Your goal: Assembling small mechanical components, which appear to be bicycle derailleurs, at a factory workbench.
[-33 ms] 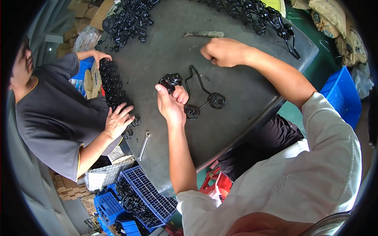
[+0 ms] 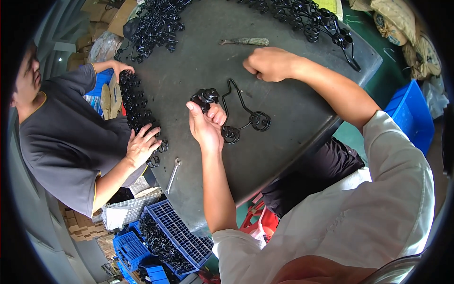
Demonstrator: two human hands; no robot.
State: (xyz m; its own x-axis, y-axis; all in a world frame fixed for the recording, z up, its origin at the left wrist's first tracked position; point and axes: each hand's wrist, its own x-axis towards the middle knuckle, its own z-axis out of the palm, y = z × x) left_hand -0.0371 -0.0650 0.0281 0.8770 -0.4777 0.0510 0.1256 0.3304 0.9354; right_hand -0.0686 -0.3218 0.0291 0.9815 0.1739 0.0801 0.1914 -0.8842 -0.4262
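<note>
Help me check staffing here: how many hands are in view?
4: the wearer's left hand, gripping a black coiled part; the right hand, curled, toward the upper right; a co-worker's near hand and far hand, both at the row of black coils.

gap nr r hand (image 2: 270, 64), blk spring (image 2: 260, 121) obstructs

Dark table (image 2: 189, 71), black coil springs (image 2: 261, 122), metal wrench (image 2: 173, 175)

A wide dark grey table (image 2: 293, 116) fills the middle, and the floor (image 2: 366, 33) is green. At left is a grey wall (image 2: 40, 213), with brown boxes (image 2: 84, 226) stacked near it.
</note>
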